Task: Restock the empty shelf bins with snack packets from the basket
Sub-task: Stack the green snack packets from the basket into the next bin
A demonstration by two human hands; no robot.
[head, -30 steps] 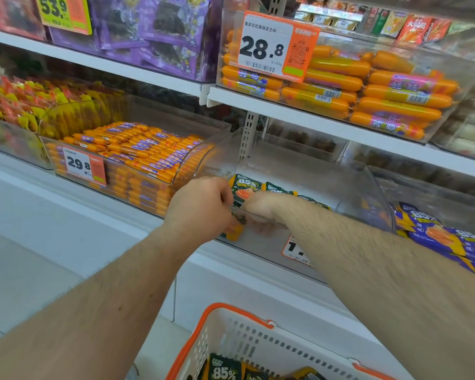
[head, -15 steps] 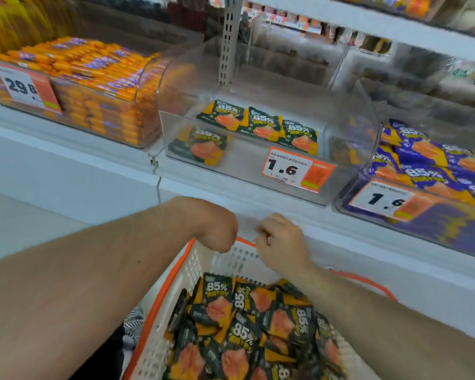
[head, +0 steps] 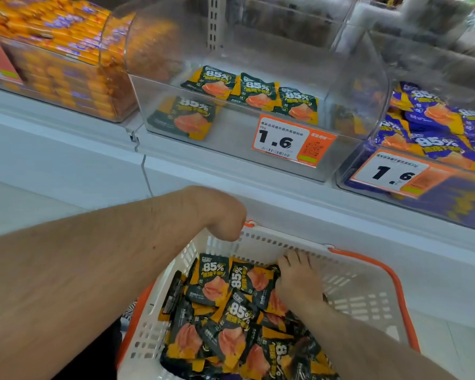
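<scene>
A white basket with an orange rim (head: 398, 286) sits low in front of me, filled with several black-and-orange snack packets (head: 214, 283) marked 85%. My right hand (head: 299, 281) reaches into the basket, its fingers spread flat on the packets by the far wall. My left hand (head: 222, 215) hangs bent at the wrist over the basket's far left rim, and its fingers are hidden. Above, the clear shelf bin (head: 231, 146) holds several of the same packets (head: 258, 91) lying flat on its floor.
An orange price tag (head: 291, 139) reading 1.6 is stuck on the bin's front. To the right is a bin of purple packets (head: 436, 127). At the left stands a bin of orange sausage sticks (head: 61, 58). The white shelf ledge (head: 285, 193) runs between bins and basket.
Both hands left the clear bin, where they had set a packet, and came down to the basket. My right hand has dropped onto the packets. The view has tilted downward.
</scene>
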